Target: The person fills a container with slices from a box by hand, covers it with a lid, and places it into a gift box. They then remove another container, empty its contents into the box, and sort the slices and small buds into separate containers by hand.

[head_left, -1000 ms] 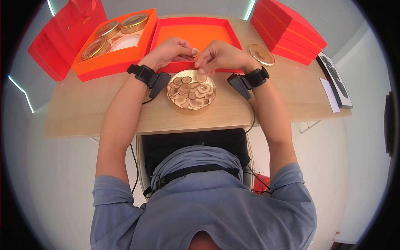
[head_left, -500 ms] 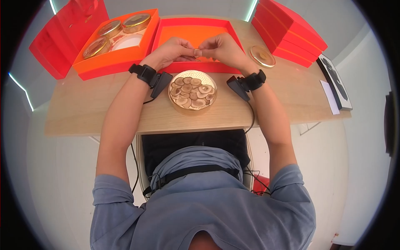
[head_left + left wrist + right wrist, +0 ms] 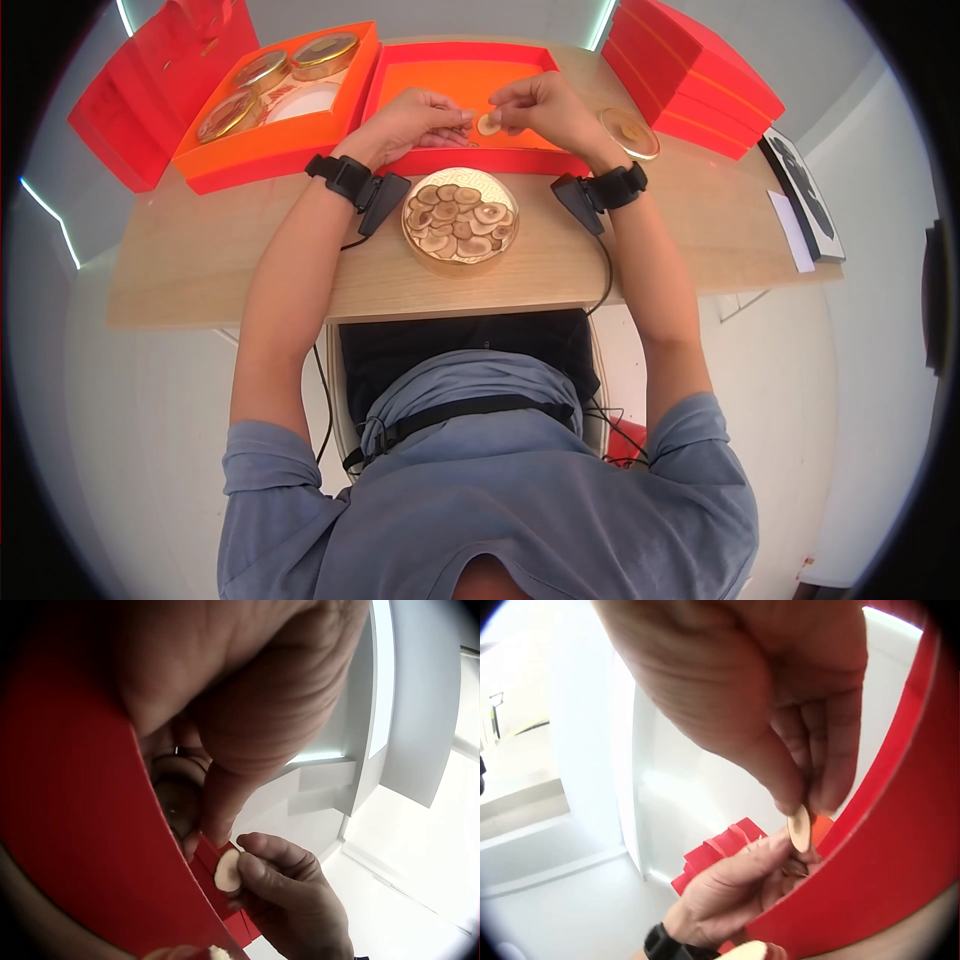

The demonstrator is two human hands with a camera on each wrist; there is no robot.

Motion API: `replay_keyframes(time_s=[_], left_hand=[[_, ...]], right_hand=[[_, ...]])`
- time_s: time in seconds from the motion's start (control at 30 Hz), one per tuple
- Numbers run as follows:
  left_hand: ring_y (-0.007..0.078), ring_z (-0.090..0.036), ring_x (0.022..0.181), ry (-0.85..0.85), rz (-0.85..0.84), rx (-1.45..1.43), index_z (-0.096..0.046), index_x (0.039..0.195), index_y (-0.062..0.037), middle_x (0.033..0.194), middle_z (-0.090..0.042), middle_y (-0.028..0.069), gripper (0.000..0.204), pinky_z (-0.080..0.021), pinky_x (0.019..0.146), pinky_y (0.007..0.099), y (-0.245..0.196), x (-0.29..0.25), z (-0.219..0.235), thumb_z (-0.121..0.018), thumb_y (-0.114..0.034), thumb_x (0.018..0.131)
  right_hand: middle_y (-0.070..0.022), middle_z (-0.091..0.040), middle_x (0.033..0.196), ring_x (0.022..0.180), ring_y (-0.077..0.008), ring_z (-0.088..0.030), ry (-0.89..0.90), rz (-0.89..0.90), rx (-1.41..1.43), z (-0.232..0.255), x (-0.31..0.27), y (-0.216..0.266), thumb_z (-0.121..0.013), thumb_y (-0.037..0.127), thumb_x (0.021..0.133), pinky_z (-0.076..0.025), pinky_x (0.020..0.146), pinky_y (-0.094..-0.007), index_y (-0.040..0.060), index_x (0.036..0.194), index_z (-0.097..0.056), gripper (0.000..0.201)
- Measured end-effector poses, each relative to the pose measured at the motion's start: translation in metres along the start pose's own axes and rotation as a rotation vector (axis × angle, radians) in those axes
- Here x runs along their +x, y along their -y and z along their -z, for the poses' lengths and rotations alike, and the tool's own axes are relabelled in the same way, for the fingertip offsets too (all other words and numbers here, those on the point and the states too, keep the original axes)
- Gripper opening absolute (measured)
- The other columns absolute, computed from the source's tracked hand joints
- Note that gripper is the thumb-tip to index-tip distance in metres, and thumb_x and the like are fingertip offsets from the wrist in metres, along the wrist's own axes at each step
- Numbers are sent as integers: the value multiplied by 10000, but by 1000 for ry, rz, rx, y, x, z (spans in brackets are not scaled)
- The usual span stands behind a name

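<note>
Over the open red box with the orange inside (image 3: 440,62), the right hand (image 3: 545,108) pinches a pale round slice (image 3: 488,124) between thumb and fingers. Close on its left, the left hand (image 3: 415,122) is curled round brown-edged slices (image 3: 178,801), mostly shaded in the left wrist view; their number cannot be told. Seen from the right wrist, the pinched slice (image 3: 799,829) stands nearly on edge just above the left hand's fingers (image 3: 769,881). Below both hands on the table, a round gold tin (image 3: 458,262) holds many overlapping slices, with its patterned gold bottom showing along the upper edge.
At the left, an orange-lined box (image 3: 190,168) holds several gold-rimmed tins beside a red bag (image 3: 165,90). A gold-rimmed lid (image 3: 630,133) lies right of the open box, near stacked red boxes (image 3: 700,75). A black-and-white framed item (image 3: 803,195) lies at the right edge.
The right hand has moved up from the tin's upper edge with a slice, met the left hand, then drawn slightly right with a slice in its pinch. The left hand has stayed nearly in place.
</note>
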State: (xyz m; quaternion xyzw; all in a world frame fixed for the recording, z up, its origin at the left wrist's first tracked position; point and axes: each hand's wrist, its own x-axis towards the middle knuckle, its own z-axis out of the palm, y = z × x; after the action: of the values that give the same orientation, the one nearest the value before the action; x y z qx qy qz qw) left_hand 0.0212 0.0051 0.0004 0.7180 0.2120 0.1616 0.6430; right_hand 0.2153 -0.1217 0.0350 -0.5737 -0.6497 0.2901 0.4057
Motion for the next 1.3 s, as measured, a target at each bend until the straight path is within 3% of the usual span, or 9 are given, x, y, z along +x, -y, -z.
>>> replay_keyframes(time_s=[0.23, 0.53, 0.83, 0.93, 1.03, 1.13, 1.3], left_hand=[[156, -673, 940, -49, 38, 27, -651, 1013, -27, 991, -687, 93, 214, -541, 859, 264, -2, -2, -3, -651, -224, 929], [139, -673, 918, -27, 27, 9, -661, 988, -45, 969, -691, 75, 187, -535, 834, 247, 0, 0, -1, -667, -219, 918], [122, -670, 888, -17, 22, 16, -668, 966, -49, 952, -696, 73, 194, -533, 806, 234, 0, 0, -1, -684, -234, 907], [131, -671, 890, -29, 21, 29, -666, 976, -36, 959, -692, 87, 217, -546, 811, 239, 0, 0, -2, -668, -244, 919], [144, -676, 880, -25, -25, -7, -655, 1000, -13, 960, -685, 108, 264, -561, 815, 246, -1, -1, -5, -633, -270, 945], [152, -682, 869, -17, -42, -51, -643, 1031, 7, 959, -680, 124, 323, -572, 818, 254, -5, -3, -6, -595, -306, 968], [151, -685, 875, 7, -105, -125, -635, 1054, 13, 955, -678, 119, 355, -572, 821, 254, -3, -1, -5, -569, -328, 981]], right_hand=[[-67, -711, 793, 672, -110, -654, 344, -4, -26, -2, -14, 23, -775, 61, 783, -527, 609, -232, -25, 916, -706, 173], [-49, -698, 755, 660, -97, -636, 465, -43, -63, -6, -12, 15, -785, 73, 777, -520, 597, -234, -27, 888, -715, 165], [-28, -681, 724, 647, -88, -615, 417, -57, -126, -4, -17, 23, -755, 122, 818, -508, 580, -237, -8, 840, -724, 136], [-60, -688, 743, 646, -105, -628, 321, -45, -188, -2, -12, 21, -777, 151, 794, -513, 582, -246, -20, 888, -723, 203], [-62, -688, 774, 687, -107, -636, 36, 41, -97, -10, -2, 4, -773, 154, 797, -514, 607, -252, -20, 905, -719, 212], [-54, -691, 865, 742, -91, -630, 23, 120, -174, -14, 9, -15, -740, 146, 846, -511, 677, -239, -32, 1052, -673, 281], [-93, -694, 906, 814, -120, -657, 81, 1, 41, -24, 14, -24, -711, 139, 872, -536, 762, -256, -51, 1143, -619, 343]])
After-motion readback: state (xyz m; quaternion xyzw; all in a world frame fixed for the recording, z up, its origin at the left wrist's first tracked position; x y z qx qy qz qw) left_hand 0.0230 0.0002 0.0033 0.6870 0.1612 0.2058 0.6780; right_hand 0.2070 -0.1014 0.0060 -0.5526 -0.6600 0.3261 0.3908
